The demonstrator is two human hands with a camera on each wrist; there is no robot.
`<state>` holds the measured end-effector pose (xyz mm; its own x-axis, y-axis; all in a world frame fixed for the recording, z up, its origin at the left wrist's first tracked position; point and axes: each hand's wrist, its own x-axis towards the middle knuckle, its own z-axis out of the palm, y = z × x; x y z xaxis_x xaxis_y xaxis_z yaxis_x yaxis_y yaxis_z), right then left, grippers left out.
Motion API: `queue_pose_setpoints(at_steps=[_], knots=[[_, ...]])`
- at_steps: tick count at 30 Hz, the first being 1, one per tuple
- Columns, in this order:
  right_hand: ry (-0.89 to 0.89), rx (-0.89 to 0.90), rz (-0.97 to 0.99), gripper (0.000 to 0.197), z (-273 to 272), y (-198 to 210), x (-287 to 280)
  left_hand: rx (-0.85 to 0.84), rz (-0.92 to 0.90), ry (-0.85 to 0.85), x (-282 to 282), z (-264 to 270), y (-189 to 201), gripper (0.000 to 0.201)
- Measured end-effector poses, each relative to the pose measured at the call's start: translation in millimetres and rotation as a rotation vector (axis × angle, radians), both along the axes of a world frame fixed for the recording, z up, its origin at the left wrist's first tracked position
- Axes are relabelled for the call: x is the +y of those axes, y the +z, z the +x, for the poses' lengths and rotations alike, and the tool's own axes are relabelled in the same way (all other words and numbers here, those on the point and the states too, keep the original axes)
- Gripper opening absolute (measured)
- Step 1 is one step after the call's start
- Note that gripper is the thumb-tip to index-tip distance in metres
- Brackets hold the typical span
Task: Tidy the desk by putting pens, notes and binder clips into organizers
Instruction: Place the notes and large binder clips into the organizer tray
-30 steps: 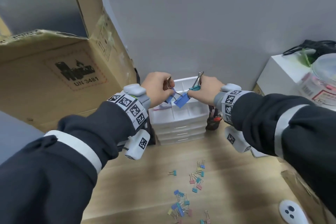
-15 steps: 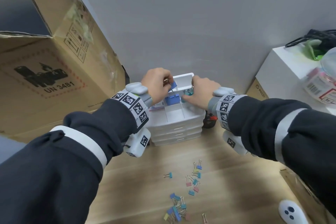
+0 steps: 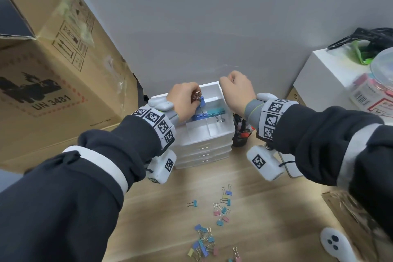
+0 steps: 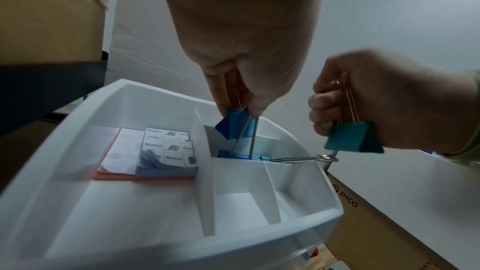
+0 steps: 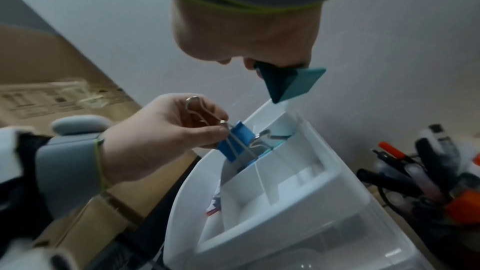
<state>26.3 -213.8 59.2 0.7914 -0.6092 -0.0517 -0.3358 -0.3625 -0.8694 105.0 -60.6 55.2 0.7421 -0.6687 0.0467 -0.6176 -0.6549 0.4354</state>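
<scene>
My left hand (image 4: 237, 108) pinches the wire handles of a blue binder clip (image 4: 235, 123), which hangs just above the back right compartment of the white drawer organizer (image 3: 221, 134). My right hand (image 5: 259, 65) grips a teal binder clip (image 5: 291, 83) by its handles, raised above the organizer's far edge. In the head view the hand hides this clip. A blue clip (image 3: 198, 117) and a teal clip (image 3: 215, 111) lie in that compartment. Sticky notes (image 4: 166, 151) sit in the left compartment. Several small coloured clips (image 3: 221, 208) lie loose on the wooden desk.
A black pen cup (image 3: 240, 132) stands right of the organizer. A large cardboard box (image 3: 53, 91) fills the left side. A white box (image 3: 319, 83) with a plastic jar (image 3: 374, 91) stands at the right. A white controller (image 3: 336, 244) lies at the desk's front right.
Both hands dropped from above the organizer down to its back compartment. The right hand has since risen with the teal clip, while the left stays low with the blue clip.
</scene>
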Motion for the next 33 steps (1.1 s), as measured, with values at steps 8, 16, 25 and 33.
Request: queue_pose_setpoints(at_steps=[8, 16, 25, 33], knots=[[0.229, 0.061, 0.109, 0.013, 4.0, 3.0, -1.0, 0.003, 0.066, -0.024, 4.3, -1.0, -0.9, 0.016], [0.447, -0.028, -0.016, 0.016, 4.2, -6.8, -8.5, 0.045, 0.145, -0.058, 8.0, -3.6, 1.5, 0.021], [0.66, -0.038, -0.747, 0.005, -10.5, -31.3, -19.4, -0.017, 0.161, -0.091, 15.0, -8.6, -16.8, 0.019], [0.742, 0.078, -0.733, 0.047, -12.1, -32.7, -27.4, 0.017, 0.117, -0.066, 17.9, -4.5, -17.0, 0.032]])
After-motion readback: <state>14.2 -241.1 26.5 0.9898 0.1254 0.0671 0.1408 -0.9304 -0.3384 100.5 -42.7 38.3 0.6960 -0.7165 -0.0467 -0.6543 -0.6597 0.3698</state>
